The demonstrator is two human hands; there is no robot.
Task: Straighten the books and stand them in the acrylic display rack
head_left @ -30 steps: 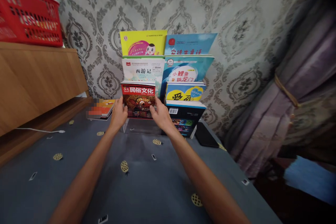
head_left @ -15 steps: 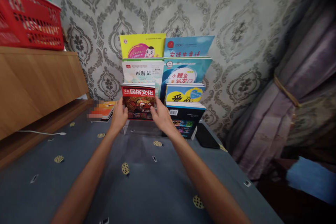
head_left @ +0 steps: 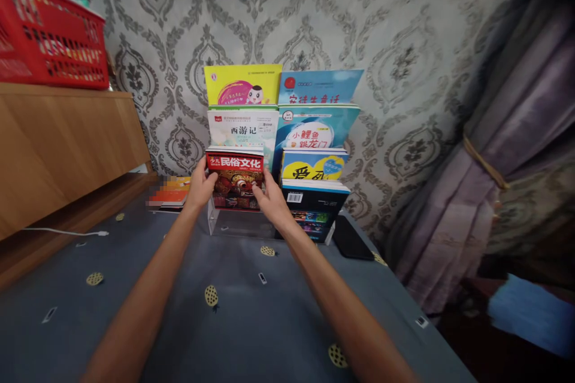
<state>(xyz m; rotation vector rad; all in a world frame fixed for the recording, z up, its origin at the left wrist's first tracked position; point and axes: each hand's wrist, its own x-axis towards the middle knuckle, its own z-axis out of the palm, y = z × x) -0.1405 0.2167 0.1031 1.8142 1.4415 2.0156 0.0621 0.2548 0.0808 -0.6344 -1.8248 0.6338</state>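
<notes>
A red and dark picture book (head_left: 236, 187) stands upright in the left front of a clear plastic book rack (head_left: 245, 227). My left hand (head_left: 200, 187) grips its left edge, thumb on the front cover. On the opposite edge my right hand (head_left: 272, 198) holds it too, thumb over the cover. The fingers behind the book are hidden. Behind it rise a white book (head_left: 245, 125) and a yellow book (head_left: 245, 84). To the right stand a black book (head_left: 321, 198), a blue and yellow book (head_left: 309, 164), a teal book (head_left: 317, 125) and a blue book (head_left: 321, 85).
Orange-covered books (head_left: 171, 194) lie left of the rack, beside a wooden cabinet (head_left: 67, 149) bearing a red basket (head_left: 54, 42). A black flat object (head_left: 353, 239) lies at the right. A white cable (head_left: 67, 231) crosses the patterned tablecloth (head_left: 233, 335). A curtain (head_left: 449, 209) hangs right.
The camera view has tilted up a little, so the rack and books sit slightly lower in the picture. Both hands keep their hold on the red book, with barely any movement relative to the rack.
</notes>
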